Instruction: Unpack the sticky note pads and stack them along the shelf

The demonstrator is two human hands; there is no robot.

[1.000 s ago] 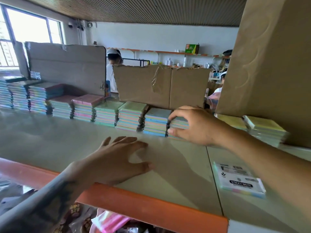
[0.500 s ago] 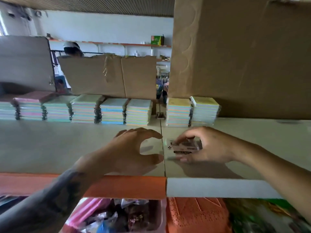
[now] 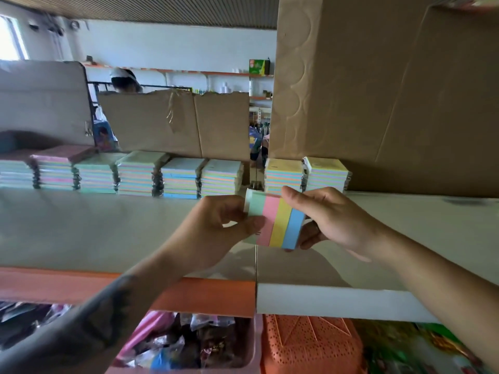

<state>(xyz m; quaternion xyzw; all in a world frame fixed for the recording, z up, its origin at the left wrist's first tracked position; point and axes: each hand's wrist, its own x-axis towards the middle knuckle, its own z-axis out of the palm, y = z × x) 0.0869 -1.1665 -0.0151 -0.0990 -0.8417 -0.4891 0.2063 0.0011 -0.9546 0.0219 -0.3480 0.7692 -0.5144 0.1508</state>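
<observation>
Pastel-striped sticky note pad [image 3: 275, 221] held above shelf [image 3: 108, 228], striped face toward camera, stripes running top to bottom, slightly tilted. Left hand [image 3: 216, 230] pinches left edge; right hand [image 3: 326, 220] grips right side. Lower left corner hidden behind thumb. Stacked pads [image 3: 181, 178] line shelf back, leftmost cut off by frame.

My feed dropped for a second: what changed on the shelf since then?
The sticky note pack that lay flat on the shelf is now lifted, held by both the left hand and right hand. The stacks along the back look unchanged.
</observation>
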